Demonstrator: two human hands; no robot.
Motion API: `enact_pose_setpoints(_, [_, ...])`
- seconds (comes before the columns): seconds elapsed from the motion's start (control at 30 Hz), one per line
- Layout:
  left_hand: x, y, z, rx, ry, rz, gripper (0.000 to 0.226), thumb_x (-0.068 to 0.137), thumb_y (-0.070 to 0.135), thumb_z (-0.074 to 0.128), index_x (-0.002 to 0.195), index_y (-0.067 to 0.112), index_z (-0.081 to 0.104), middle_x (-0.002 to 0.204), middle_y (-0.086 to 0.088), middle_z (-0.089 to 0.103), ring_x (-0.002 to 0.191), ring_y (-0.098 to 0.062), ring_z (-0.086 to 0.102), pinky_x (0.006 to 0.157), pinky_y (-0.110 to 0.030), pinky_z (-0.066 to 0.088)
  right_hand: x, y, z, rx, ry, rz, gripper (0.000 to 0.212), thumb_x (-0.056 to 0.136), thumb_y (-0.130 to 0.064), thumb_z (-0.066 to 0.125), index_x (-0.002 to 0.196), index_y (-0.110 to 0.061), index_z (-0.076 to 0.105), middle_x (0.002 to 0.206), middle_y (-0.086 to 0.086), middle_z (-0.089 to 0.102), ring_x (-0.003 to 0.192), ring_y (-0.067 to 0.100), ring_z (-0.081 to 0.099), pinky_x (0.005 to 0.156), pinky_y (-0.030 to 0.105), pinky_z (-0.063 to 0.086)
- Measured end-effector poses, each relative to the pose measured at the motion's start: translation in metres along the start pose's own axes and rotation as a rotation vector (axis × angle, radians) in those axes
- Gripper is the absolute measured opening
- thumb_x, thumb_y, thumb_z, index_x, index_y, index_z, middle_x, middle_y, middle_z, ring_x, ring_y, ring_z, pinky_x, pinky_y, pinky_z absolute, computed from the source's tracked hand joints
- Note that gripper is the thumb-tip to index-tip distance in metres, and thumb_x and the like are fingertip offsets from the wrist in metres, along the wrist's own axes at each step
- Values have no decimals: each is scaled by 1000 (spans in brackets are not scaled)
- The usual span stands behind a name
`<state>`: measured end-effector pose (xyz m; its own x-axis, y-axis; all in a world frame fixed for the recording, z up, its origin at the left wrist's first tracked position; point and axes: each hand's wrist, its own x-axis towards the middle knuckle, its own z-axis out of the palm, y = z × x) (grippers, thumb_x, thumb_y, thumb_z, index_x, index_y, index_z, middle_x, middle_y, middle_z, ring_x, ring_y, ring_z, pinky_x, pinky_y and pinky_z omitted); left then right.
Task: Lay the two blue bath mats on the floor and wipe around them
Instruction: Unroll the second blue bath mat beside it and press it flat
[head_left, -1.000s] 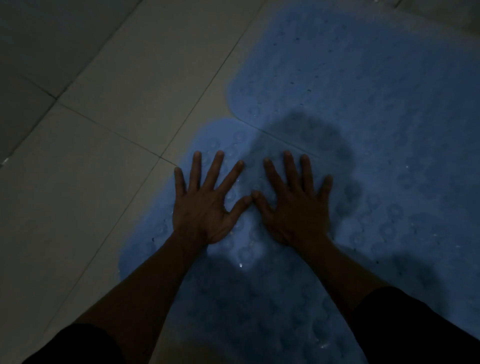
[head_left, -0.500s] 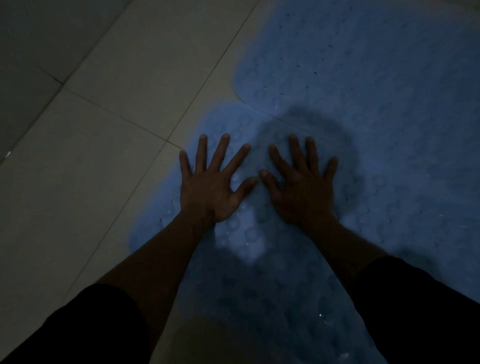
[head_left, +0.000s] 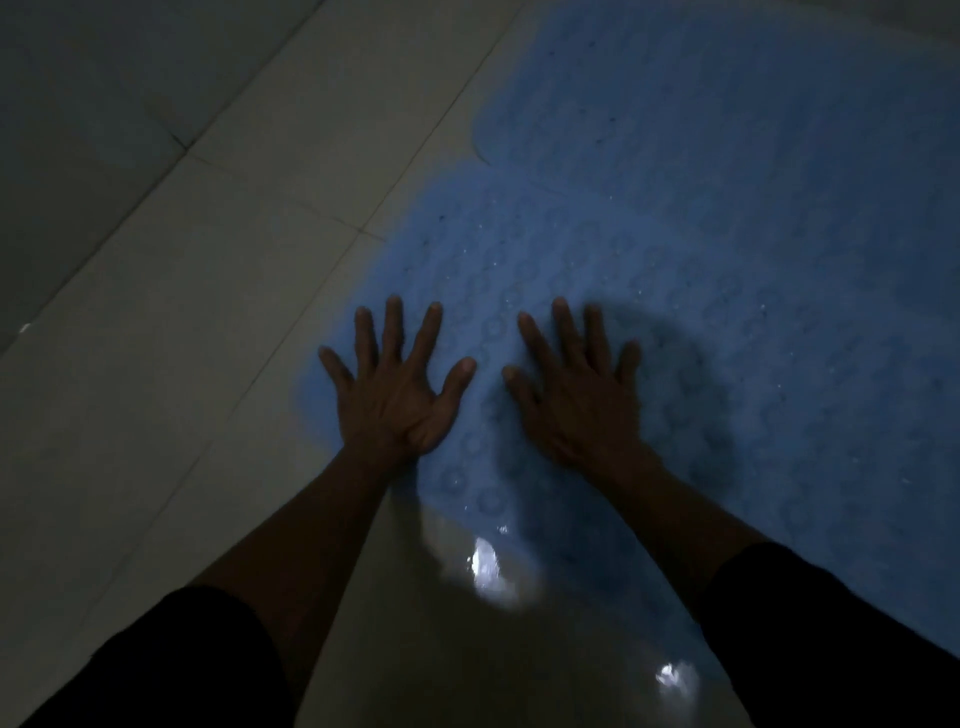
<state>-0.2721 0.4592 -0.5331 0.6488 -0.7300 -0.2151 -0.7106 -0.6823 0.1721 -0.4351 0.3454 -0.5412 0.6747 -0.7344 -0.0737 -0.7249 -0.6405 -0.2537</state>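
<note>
Pressing flat: left hand and right hand, fingers spread, nothing gripped, both palms down on the near blue bath mat. The far blue bath mat lies beyond this mat, their edges overlapping. Likely thin, limp rubber, light, dimpled, slippery on the wet floor; best taken by the near mat's rounded edge.

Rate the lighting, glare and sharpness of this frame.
Head view: very dim; a round shadow falls on the near blue mat beside the right hand; wet glare patches on the floor tiles; left hand fairly sharp, right fingers slightly blurred.
</note>
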Motion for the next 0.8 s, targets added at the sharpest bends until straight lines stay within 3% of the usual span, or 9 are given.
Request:
enact_pose_setpoints(0.17, [-31, -14, 4, -10, 6, -10, 73, 87, 84, 14, 150, 56, -11, 165, 10, -17, 149, -26, -24, 114, -67, -11, -56, -12, 16, -22, 59, -78, 68, 94, -66, 29, 154, -37, 17, 164, 1, 8, 151, 32, 2, 114, 65, 9])
enact_pose_setpoints(0.5, [-31, -12, 7, 4, 18, -19, 71, 88, 83, 15, 149, 57, -9, 165, 10, -17, 150, -25, -24, 115, -66, -11, -56, -15, 24, -33, 152, -60, 62, 96, -62, 32, 152, -35, 30, 162, 1, 19, 150, 32, 11, 115, 64, 8])
enact_pose_setpoints(0.7, [-34, -8, 1, 19, -74, -49, 73, 85, 85, 4, 148, 55, -19, 163, 6, -24, 148, -27, -28, 115, -64, -14, -54, -13, 15, 10, 25, -65, 61, 96, -60, 28, 153, -39, 20, 164, -1, 12, 151, 30, 3, 116, 63, 8])
enact_pose_setpoints(0.8, [-46, 6, 3, -3, -34, -54, 73, 90, 79, 4, 152, 46, -15, 165, 2, -19, 150, -27, -22, 117, -63, -9, -66, -4, 8, 29, 4, -68, 58, 97, -55, 30, 152, -39, 23, 164, -3, 14, 152, 26, 5, 115, 63, 12])
